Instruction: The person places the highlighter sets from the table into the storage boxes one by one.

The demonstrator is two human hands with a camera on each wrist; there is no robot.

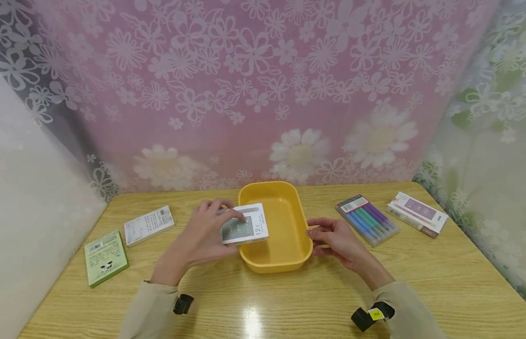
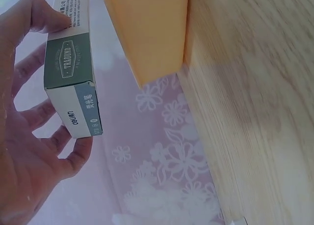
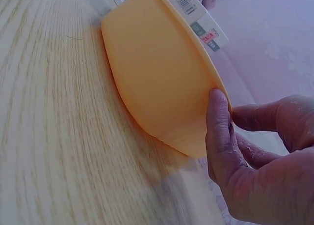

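Note:
My left hand (image 1: 209, 230) grips a white and grey-green highlighter box (image 1: 258, 221) and holds it over the left rim of a yellow plastic bin (image 1: 284, 235). In the left wrist view the dark green band (image 2: 68, 63) and the white end of this box face the camera, with thumb and fingers on opposite sides. My right hand (image 1: 336, 242) pinches the right rim of the bin; the right wrist view shows its fingers (image 3: 221, 131) on the outer wall and rim. Inside the bin, the visible floor is bare yellow plastic.
On the left of the wooden table (image 1: 220, 301) lie a white box (image 1: 149, 226) and a green box (image 1: 106, 259) with a cow picture. To the right are a clear pack of coloured pens (image 1: 368, 221) and a white and purple box (image 1: 417, 214). A floral curtain (image 1: 246, 94) hangs behind.

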